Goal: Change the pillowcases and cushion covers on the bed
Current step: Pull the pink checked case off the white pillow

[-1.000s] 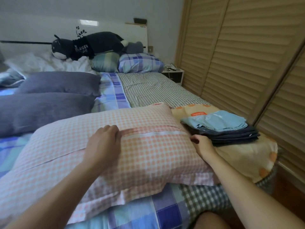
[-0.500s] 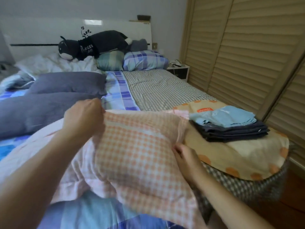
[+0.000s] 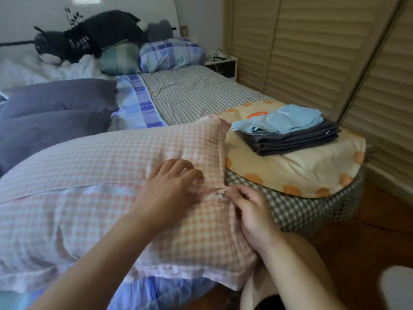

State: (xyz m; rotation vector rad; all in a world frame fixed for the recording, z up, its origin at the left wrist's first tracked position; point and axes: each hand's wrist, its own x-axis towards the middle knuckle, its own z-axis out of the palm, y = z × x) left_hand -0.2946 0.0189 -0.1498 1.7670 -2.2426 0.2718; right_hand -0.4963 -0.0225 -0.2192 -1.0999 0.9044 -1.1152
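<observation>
Pink-checked cotton covers the pillow (image 3: 107,175) lying across the near bed edge; its zipper pull (image 3: 220,193) sits at the right end. Your right hand (image 3: 252,211) pinches the fabric just at three o'clock of the pull; your left hand (image 3: 172,184), fingers curled, presses the seam at nine o'clock. Keep that seam taut and draw the slider straight along it, without snagging cloth. Fresh folded covers (image 3: 286,130) wait at one o'clock.
</observation>
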